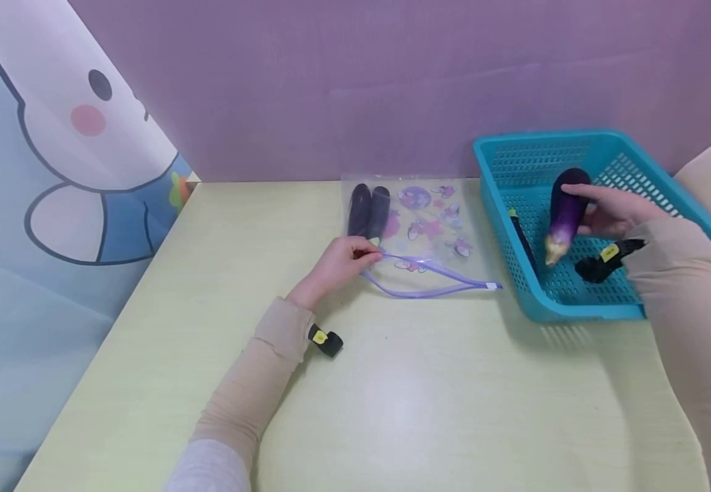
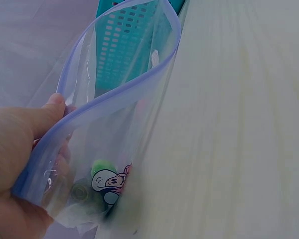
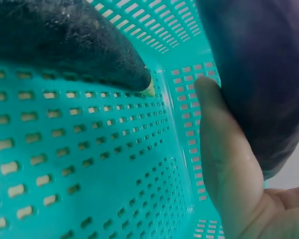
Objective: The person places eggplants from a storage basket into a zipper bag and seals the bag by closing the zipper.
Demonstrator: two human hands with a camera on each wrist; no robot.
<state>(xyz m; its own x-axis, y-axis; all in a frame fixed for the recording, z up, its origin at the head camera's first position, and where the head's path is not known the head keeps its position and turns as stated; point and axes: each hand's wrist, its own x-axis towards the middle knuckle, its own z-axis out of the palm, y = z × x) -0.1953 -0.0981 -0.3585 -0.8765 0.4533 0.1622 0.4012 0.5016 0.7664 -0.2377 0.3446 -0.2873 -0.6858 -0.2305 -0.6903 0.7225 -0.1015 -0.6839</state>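
My left hand [image 1: 344,265] pinches the open mouth of a clear zip bag [image 1: 413,225] by its purple-blue zip edge. Two dark eggplants [image 1: 360,208] lie inside the bag, side by side at its left. In the left wrist view the bag's mouth [image 2: 124,89] gapes, with thumb and fingers on its rim. My right hand [image 1: 615,210] grips a fat purple eggplant [image 1: 567,212] over the turquoise basket [image 1: 546,311], its pale stem end pointing down. A slim dark vegetable with a green tip [image 1: 521,236] lies along the basket's left side; the right wrist view shows its dark bumpy skin [image 3: 74,45].
The basket stands at the right of the pale wooden table [image 1: 392,396], close to the purple backdrop [image 1: 330,89]. A curtain with a cartoon figure [image 1: 97,123] hangs at the left. The bag's slider [image 1: 492,286] lies close to the basket's left wall.
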